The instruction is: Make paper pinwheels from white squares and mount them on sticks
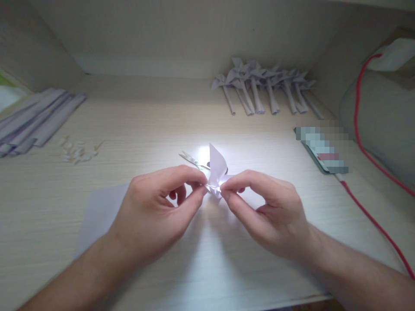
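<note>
Between my two hands is a white paper pinwheel (218, 166), with one curved blade standing up. My left hand (165, 198) pinches it near its middle from the left, thumb against forefinger. From the right, my right hand (262, 198) pinches the same spot with thumb and forefinger. The fingertips hide part of the pinwheel's centre. Just behind it lies a pair of scissors (191, 160), blades spread and pointing left, the handles partly covered by the paper. A flat white paper sheet (100, 207) lies under my left wrist.
Several finished paper pinwheels (256, 82) on rolled sticks lie along the back right. Rolled paper sticks (42, 121) are piled at the left, beside small white pieces (78, 151). A phone (320, 151) rests at the right, with a red cable (356, 99) running near it.
</note>
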`<state>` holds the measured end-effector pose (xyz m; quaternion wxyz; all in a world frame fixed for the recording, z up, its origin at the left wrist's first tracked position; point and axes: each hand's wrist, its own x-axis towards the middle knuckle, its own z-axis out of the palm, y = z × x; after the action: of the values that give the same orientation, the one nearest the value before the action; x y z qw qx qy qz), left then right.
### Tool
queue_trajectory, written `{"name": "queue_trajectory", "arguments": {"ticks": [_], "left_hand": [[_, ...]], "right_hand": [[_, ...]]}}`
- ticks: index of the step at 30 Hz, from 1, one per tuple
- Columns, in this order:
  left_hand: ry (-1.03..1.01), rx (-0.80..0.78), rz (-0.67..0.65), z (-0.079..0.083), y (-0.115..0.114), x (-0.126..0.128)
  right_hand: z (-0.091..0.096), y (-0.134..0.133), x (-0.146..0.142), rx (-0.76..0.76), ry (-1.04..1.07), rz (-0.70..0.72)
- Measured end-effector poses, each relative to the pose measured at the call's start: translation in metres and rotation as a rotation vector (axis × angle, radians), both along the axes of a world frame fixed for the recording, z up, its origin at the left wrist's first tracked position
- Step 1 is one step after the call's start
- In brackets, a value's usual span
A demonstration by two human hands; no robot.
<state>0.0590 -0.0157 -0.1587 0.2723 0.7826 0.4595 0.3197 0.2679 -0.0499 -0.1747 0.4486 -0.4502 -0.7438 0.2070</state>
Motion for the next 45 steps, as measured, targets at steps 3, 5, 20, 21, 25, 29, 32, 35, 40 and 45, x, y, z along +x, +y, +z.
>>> {"name": "queue_trajectory", "arguments": {"ticks": [3, 5, 20, 21, 25, 29, 32, 35, 40, 45], "left_hand": [[0.003, -0.008, -0.011, -0.0002, -0.0006, 0.0004], [-0.001, -0.005, -0.003, -0.0002, -0.0017, 0.0002], [-0.06, 0.089, -0.029, -0.0036, -0.0017, 0.0004], [-0.057, 0.099, -0.032, -0.0041, -0.0019, 0.0001], [-0.048, 0.166, -0.027, -0.0054, -0.0016, -0.0005], [-0.037, 0.234, 0.012, -0.0051, 0.0005, -0.001], [-0.007, 0.289, 0.004, -0.0036, 0.0015, -0.0018], [0.021, 0.34, 0.012, -0.0032, 0.0017, -0.0025], [0.076, 0.429, 0.076, -0.0032, 0.001, -0.0031], [0.084, 0.483, 0.009, -0.0015, 0.0008, -0.0036]], "right_hand": [[-0.0006, 0.0004, 0.0003, -0.016, 0.007, 0.017], [-0.0009, 0.0003, 0.0009, -0.023, 0.008, 0.029], [-0.0037, 0.0021, 0.0019, -0.023, 0.01, 0.069], [-0.0036, 0.002, 0.002, -0.025, 0.011, 0.072], [-0.0025, 0.0014, 0.0023, -0.035, 0.027, 0.078], [-0.0023, 0.0013, 0.0026, -0.03, 0.04, 0.075], [-0.0025, 0.0018, 0.0027, -0.021, 0.047, 0.074], [-0.0015, 0.002, 0.0024, -0.009, 0.047, 0.067], [0.0019, 0.0007, 0.0017, 0.003, 0.041, 0.054], [0.0017, -0.0001, 0.0018, 0.03, 0.036, 0.052]]}}
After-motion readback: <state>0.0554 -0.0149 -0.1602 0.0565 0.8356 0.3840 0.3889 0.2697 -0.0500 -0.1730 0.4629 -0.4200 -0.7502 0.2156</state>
